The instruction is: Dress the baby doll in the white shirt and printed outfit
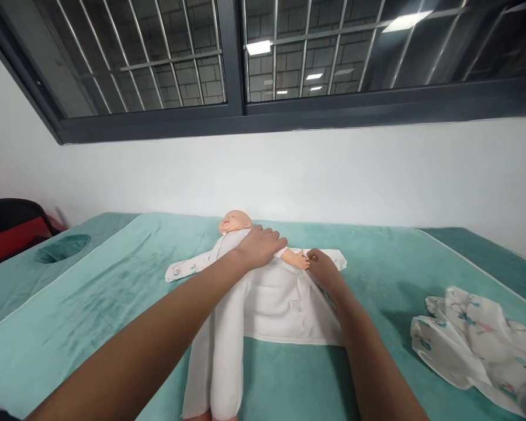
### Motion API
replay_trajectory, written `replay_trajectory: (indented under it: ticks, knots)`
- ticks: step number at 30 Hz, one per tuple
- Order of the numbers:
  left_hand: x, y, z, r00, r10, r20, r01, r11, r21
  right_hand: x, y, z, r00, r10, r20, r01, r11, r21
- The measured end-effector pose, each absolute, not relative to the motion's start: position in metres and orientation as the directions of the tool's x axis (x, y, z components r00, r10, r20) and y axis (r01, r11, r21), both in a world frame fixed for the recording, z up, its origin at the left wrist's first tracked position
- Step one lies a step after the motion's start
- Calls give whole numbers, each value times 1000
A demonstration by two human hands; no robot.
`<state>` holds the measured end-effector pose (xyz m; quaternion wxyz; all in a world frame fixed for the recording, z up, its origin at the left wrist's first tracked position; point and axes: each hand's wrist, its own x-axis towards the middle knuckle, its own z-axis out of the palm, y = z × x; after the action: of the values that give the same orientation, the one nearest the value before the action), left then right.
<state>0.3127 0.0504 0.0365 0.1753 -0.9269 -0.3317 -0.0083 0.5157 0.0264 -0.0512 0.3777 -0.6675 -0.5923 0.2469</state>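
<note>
A baby doll (235, 221) lies on its back, head toward the wall, in white trousers (228, 345). A white baby shirt (276, 304) is spread open under it, with one patterned sleeve (188, 268) over the arm on the left. The doll's other arm (293, 257) is bare, and the second sleeve (336, 257) lies flat behind it. My left hand (260, 247) is closed over the doll's chest and shoulder. Beside the doll's bare hand, my right hand (324, 270) has its fingers curled together; what they pinch is hidden.
A crumpled white patterned baby garment (477, 339) lies at the right on the green padded table (386, 275). The table has a round hole (63, 248) at its left end. A black and red chair (13, 231) stands at the left. A white wall and barred window rise behind.
</note>
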Motion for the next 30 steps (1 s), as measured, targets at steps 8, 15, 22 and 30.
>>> replay_trajectory:
  ticks: [8, 15, 22, 30]
  knots:
    - [319, 48, 33, 699, 715, 28, 682, -655, -325, 517, 17, -34, 281, 953, 114, 225, 51, -973]
    - [349, 49, 1, 609, 777, 156, 792, -590, -157, 494, 2, -18, -54, 997, 50, -415, 23, -910]
    - [343, 53, 1, 667, 744, 34, 734, -664, 145, 491, -7, -10, -58, 994, 96, -525, 51, -850]
    - [346, 59, -6, 467, 870, 155, 708, -474, 523, 459, -13, -15, -140, 967, 214, -518, 113, -848]
